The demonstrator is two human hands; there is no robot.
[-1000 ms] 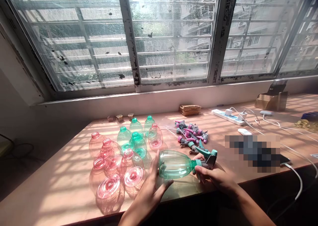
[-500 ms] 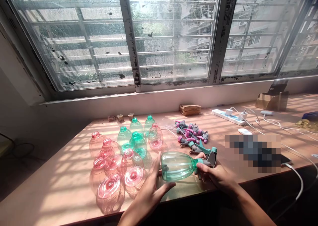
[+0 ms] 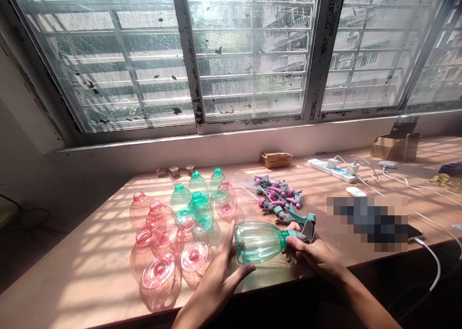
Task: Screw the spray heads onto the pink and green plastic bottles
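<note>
A clear green spray bottle (image 3: 258,242) lies sideways in the air over the table's front edge, base to the left. My left hand (image 3: 225,266) cups its base, fingers behind and thumb stretched out below. At the neck, my right hand (image 3: 310,254) pinches the collar of the grey and green trigger spray head (image 3: 307,228); some of its fingers are hidden behind the neck. Just beyond the bottle lies a pile of pink, grey and green spray heads (image 3: 277,194) with thin tubes. Pink bottles (image 3: 193,244) and green bottles (image 3: 200,208) without heads stand left of my hands.
A small brown package (image 3: 276,159) sits by the windowsill. To the right are a white power strip (image 3: 332,170) with cables, a white mouse-like object (image 3: 356,192) and a blurred-out dark device (image 3: 375,223). A cardboard box (image 3: 395,146) stands at the far right.
The spray bottle and the fingers of my right hand at its collar have shifted very slightly. My left hand keeps its place at the base; the other things have stayed put.
</note>
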